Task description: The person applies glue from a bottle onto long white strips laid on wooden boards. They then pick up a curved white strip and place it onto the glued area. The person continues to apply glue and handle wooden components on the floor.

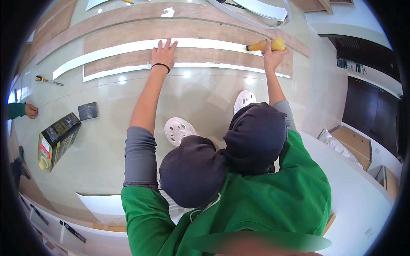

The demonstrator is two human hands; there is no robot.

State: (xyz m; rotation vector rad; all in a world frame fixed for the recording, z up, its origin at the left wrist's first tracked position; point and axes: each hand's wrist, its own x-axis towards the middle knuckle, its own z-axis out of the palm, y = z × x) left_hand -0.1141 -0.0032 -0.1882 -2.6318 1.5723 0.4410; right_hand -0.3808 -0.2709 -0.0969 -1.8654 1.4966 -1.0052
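Observation:
My left hand (163, 55) lies flat with its fingers spread on a long white strip (115, 50), pressing on it near the middle. That strip rests along a brown wooden board (192, 30) on the floor, and its left end reaches past the board. In my right hand (273, 55) is a squeeze bottle (278, 44) of yellow liquid, tipped on its side. Its dark nozzle points left, at the strip's right end; whether it touches cannot be seen. A white edge (188, 65) runs along the board's near side.
A screwdriver (49, 80) lies left of the strip. Nearer stand a dark square pad (88, 111) and a black tin can (60, 141) with a yellowish cap. Another person's hand (31, 111) shows at far left. Behind lie another plank (115, 19) and a curled white strip (256, 23).

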